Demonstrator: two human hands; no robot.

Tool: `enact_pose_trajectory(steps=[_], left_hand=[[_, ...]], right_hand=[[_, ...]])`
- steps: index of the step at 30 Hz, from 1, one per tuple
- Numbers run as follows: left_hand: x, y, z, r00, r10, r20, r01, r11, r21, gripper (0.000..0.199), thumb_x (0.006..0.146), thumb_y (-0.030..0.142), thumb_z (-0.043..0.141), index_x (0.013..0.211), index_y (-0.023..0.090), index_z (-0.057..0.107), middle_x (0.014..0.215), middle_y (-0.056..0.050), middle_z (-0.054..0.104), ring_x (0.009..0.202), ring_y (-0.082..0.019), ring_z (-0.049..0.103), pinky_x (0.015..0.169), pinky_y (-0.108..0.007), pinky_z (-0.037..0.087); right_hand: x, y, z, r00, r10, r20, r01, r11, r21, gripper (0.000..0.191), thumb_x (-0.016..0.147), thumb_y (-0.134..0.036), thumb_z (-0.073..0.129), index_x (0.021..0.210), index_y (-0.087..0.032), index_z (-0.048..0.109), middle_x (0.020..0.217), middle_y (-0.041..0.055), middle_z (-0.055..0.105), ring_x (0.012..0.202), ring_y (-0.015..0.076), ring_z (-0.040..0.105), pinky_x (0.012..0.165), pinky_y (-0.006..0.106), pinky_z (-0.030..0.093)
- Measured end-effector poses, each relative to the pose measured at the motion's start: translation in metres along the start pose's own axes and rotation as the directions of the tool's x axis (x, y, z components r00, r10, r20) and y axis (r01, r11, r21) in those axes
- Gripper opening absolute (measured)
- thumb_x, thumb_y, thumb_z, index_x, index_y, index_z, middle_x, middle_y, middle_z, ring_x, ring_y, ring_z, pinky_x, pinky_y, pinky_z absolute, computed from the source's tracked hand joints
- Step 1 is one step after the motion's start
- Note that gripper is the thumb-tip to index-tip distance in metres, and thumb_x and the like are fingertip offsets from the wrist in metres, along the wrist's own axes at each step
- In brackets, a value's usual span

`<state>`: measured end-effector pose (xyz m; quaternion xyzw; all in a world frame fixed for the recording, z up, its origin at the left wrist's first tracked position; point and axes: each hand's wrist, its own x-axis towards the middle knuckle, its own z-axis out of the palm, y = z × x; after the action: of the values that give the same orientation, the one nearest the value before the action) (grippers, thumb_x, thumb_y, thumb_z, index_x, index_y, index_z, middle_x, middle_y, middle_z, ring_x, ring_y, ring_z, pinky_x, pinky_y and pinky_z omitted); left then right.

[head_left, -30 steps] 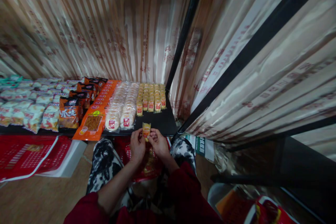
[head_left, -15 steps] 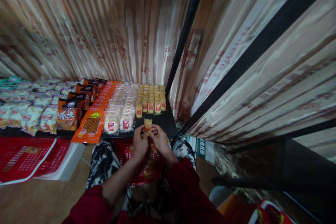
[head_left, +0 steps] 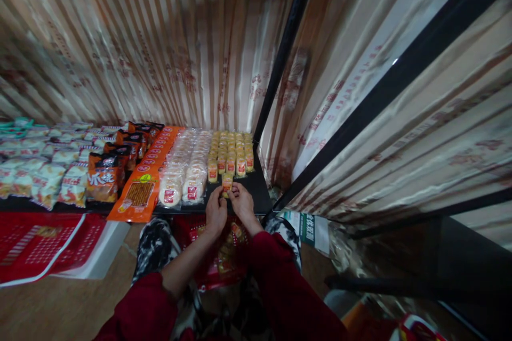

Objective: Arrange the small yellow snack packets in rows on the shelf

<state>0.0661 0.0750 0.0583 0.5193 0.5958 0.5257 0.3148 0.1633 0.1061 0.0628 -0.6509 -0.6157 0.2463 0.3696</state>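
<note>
Between my two hands is a small yellow packet [head_left: 227, 183] with an orange-red label, upright over the front part of the black shelf [head_left: 259, 192]. The fingers of my left hand [head_left: 216, 212] pinch its left side, and those of my right hand [head_left: 243, 204] pinch its right side. Just behind it stand rows of matching yellow packets [head_left: 231, 152]. To their left lie rows of round white packaged crackers [head_left: 194, 181].
Further left are orange snack packs [head_left: 138, 192], dark-orange bags [head_left: 103, 176] and white bags [head_left: 48, 181]. A red basket [head_left: 200, 272] holding packets is between my knees; another red basket [head_left: 76, 245] sits at the left. A black post [head_left: 286, 53] rises behind the shelf's corner.
Both hands have moved slightly forward with the yellow packet, which is now nearer to the front of the packet rows. The camera view has shifted a little.
</note>
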Motion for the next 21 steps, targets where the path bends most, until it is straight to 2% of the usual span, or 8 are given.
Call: enact_pose_trajectory(steps=[7,15,21], left_hand=[[0.011,-0.002,0.003,1.000,-0.002,0.022,0.002,1.000,0.027,0.038,0.079,0.015,0.042,0.114,0.017,0.057,0.126,-0.009,0.056,0.121,-0.019,0.047,0.107,-0.040,0.032],[0.019,-0.008,0.002,0.997,0.064,0.035,-0.069,0.983,0.172,0.039,0.080,0.016,0.040,0.115,0.014,0.057,0.132,-0.013,0.051,0.125,-0.023,0.043,0.108,-0.044,0.030],[0.023,-0.013,0.002,0.992,0.124,0.018,-0.125,0.972,0.198,0.039,0.080,0.016,0.039,0.115,0.013,0.056,0.131,-0.013,0.051,0.125,-0.022,0.042,0.109,-0.044,0.028]], right_hand=[[0.016,0.002,0.008,1.000,-0.014,-0.028,0.013,0.999,-0.030,0.021,0.079,-0.023,0.052,0.099,-0.021,0.060,0.084,0.0009,0.066,0.067,0.0118,0.059,0.064,0.022,0.046],[0.029,-0.006,0.013,0.998,-0.010,-0.069,0.005,0.998,-0.070,0.023,0.080,-0.023,0.051,0.101,-0.019,0.060,0.087,0.0033,0.066,0.068,0.0126,0.061,0.066,0.023,0.046],[0.039,-0.007,0.018,0.998,-0.019,-0.065,0.014,0.998,-0.069,0.026,0.080,-0.022,0.052,0.104,-0.019,0.060,0.090,0.0046,0.066,0.071,0.0136,0.061,0.069,0.025,0.047]])
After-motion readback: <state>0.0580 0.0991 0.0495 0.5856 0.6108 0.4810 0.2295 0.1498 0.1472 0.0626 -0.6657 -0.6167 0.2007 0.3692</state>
